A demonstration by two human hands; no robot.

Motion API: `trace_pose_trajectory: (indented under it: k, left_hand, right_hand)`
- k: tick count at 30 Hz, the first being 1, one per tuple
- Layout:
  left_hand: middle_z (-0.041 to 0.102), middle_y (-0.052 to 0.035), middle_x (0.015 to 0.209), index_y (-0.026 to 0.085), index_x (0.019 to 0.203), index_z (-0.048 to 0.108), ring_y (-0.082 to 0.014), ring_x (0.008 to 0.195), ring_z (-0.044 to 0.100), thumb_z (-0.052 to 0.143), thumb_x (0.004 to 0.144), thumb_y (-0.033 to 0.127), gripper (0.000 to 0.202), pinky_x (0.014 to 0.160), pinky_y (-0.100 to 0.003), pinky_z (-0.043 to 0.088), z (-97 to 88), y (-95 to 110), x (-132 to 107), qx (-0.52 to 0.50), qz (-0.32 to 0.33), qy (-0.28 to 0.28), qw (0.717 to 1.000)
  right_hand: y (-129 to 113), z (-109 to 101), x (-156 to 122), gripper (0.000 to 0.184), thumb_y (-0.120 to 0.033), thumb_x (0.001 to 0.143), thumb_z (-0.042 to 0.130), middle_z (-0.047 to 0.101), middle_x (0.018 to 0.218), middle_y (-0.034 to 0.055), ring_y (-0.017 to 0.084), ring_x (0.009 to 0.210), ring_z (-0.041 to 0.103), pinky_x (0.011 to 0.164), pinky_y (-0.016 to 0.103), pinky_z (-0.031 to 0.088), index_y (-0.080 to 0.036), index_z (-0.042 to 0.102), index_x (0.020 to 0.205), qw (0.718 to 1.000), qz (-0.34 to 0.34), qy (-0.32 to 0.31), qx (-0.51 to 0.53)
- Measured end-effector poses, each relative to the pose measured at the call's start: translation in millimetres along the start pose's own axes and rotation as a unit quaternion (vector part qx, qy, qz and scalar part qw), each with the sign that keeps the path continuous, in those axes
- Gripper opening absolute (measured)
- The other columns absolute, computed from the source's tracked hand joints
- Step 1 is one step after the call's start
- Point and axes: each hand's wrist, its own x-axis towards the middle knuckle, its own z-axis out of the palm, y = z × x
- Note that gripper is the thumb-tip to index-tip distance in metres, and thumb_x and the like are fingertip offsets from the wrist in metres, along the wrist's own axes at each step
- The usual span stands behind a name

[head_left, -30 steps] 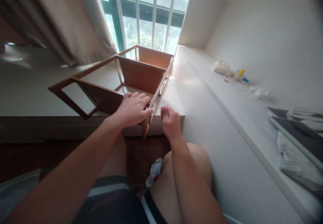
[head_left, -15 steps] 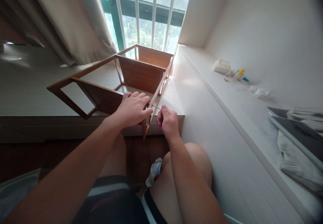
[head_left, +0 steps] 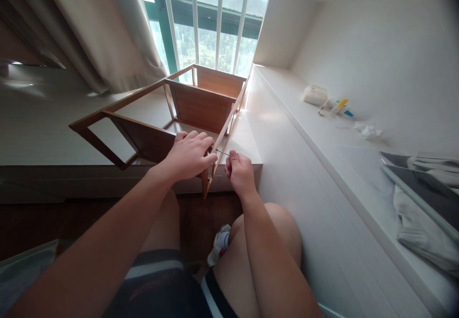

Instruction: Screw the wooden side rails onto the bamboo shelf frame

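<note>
A brown wooden shelf frame (head_left: 202, 103) with several panels lies on the pale window ledge, its near end jutting past the edge. My left hand (head_left: 190, 153) is closed over the near panel's right corner, the thumb pointing toward the right-hand rail. My right hand (head_left: 238, 169) is a fist just right of that rail, thumb on top. From it a thin metal-shafted driver (head_left: 223, 152) reaches left, with its tip at the rail by my left thumb. My fist hides the driver's handle end, so its exact kind cannot be told.
A white cabinet side (head_left: 287, 165) rises close on my right. On its top lie a white packet (head_left: 314, 95), a yellow-capped item (head_left: 340, 104), crumpled plastic (head_left: 367, 130), and a dark flat panel (head_left: 423, 193) over folded cloth. A curtain (head_left: 107, 36) hangs left of the barred window (head_left: 208, 31).
My right fist has turned very slightly and shifted a touch to the right. The left hand and the shelf frame stay practically still.
</note>
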Motion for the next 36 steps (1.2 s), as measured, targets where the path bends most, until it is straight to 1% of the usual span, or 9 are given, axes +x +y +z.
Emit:
trace_pose_trajectory:
  k: [3, 5, 8, 12, 15, 20, 25, 28, 36]
  left_hand:
    - [0.062, -0.0047, 0.095, 0.024, 0.092, 0.056, -0.0267, 0.099, 0.055, 0.039, 0.091, 0.043, 0.026, 0.089, -0.047, 0.031, 1.3, -1.1, -0.4, -0.003, 0.001, 0.001, 1.000]
    - [0.062, -0.0045, 0.096, 0.024, 0.092, 0.056, -0.0264, 0.099, 0.055, 0.039, 0.091, 0.042, 0.025, 0.089, -0.047, 0.031, 2.7, -2.0, -0.9, -0.003, 0.002, 0.003, 1.000]
    - [0.062, -0.0045, 0.096, 0.024, 0.091, 0.055, -0.0263, 0.099, 0.055, 0.039, 0.092, 0.043, 0.025, 0.090, -0.047, 0.031, 3.8, -2.5, -1.2, -0.003, 0.003, 0.006, 1.000]
    - [0.062, -0.0050, 0.096, 0.024, 0.091, 0.055, -0.0264, 0.098, 0.055, 0.039, 0.091, 0.043, 0.025, 0.089, -0.046, 0.031, 2.6, -1.3, -0.9, -0.006, 0.000, 0.002, 1.000]
    - [0.063, -0.0050, 0.096, 0.024, 0.090, 0.055, -0.0266, 0.098, 0.055, 0.041, 0.090, 0.043, 0.024, 0.089, -0.046, 0.031, 1.5, -0.6, -0.8, -0.011, -0.006, 0.001, 1.000]
    - [0.063, -0.0050, 0.095, 0.024, 0.090, 0.056, -0.0268, 0.098, 0.055, 0.041, 0.090, 0.043, 0.024, 0.090, -0.046, 0.031, 0.2, 0.2, -0.8, -0.017, -0.007, 0.002, 1.000]
    - [0.062, -0.0050, 0.094, 0.024, 0.090, 0.055, -0.0266, 0.098, 0.055, 0.040, 0.091, 0.043, 0.024, 0.090, -0.047, 0.031, 0.2, -0.1, -0.3, -0.013, -0.004, -0.002, 1.000]
    - [0.062, -0.0048, 0.095, 0.024, 0.090, 0.055, -0.0267, 0.099, 0.055, 0.040, 0.091, 0.042, 0.024, 0.090, -0.047, 0.031, 1.3, -0.7, -0.3, -0.008, -0.002, 0.002, 1.000]
    - [0.062, -0.0043, 0.093, 0.024, 0.090, 0.055, -0.0262, 0.097, 0.055, 0.040, 0.091, 0.042, 0.024, 0.090, -0.046, 0.031, 2.6, -1.0, -2.2, -0.002, 0.003, 0.012, 1.000]
  right_hand:
    - [-4.1, -6.3, -2.3, 0.047, -0.053, 0.100, 0.040, 0.050, 0.056, -0.0021, 0.013, 0.053, 0.045, 0.057, 0.026, 0.033, -0.022, 0.047, 0.065, 0.981, -0.111, 0.029, -0.157]
    - [-7.6, -9.0, -4.0, 0.045, -0.049, 0.102, 0.038, 0.050, 0.058, -0.0020, 0.014, 0.056, 0.045, 0.061, 0.027, 0.032, -0.022, 0.046, 0.066, 0.966, -0.147, 0.031, -0.212]
    - [-11.0, -9.9, -5.6, 0.043, -0.047, 0.103, 0.038, 0.050, 0.059, -0.0020, 0.015, 0.057, 0.046, 0.063, 0.028, 0.031, -0.023, 0.047, 0.068, 0.956, -0.170, 0.031, -0.238]
    - [-11.2, -7.6, -6.2, 0.042, -0.045, 0.103, 0.038, 0.052, 0.062, -0.0017, 0.015, 0.058, 0.046, 0.064, 0.028, 0.032, -0.023, 0.048, 0.069, 0.954, -0.180, 0.034, -0.237]
    - [-9.4, -5.6, -6.6, 0.044, -0.047, 0.103, 0.038, 0.052, 0.060, -0.0016, 0.015, 0.057, 0.047, 0.062, 0.028, 0.032, -0.023, 0.050, 0.067, 0.962, -0.163, 0.041, -0.213]
    - [-6.3, -1.8, -7.8, 0.051, -0.053, 0.101, 0.038, 0.053, 0.054, -0.0012, 0.014, 0.053, 0.049, 0.059, 0.028, 0.035, -0.022, 0.052, 0.063, 0.983, -0.111, 0.040, -0.142]
    - [-3.7, 2.6, -6.2, 0.055, -0.056, 0.098, 0.042, 0.048, 0.045, -0.0021, 0.012, 0.043, 0.044, 0.048, 0.026, 0.033, -0.021, 0.052, 0.058, 0.999, -0.042, 0.026, -0.019]
    - [-2.4, 3.7, -3.6, 0.054, -0.057, 0.095, 0.047, 0.048, 0.043, -0.0020, 0.011, 0.038, 0.042, 0.042, 0.025, 0.029, -0.020, 0.055, 0.057, 0.999, 0.001, 0.012, 0.051]
    - [-4.2, 1.8, -1.9, 0.052, -0.055, 0.089, 0.053, 0.045, 0.040, -0.0027, 0.008, 0.031, 0.037, 0.034, 0.023, 0.017, -0.017, 0.055, 0.053, 0.987, 0.068, -0.025, 0.146]
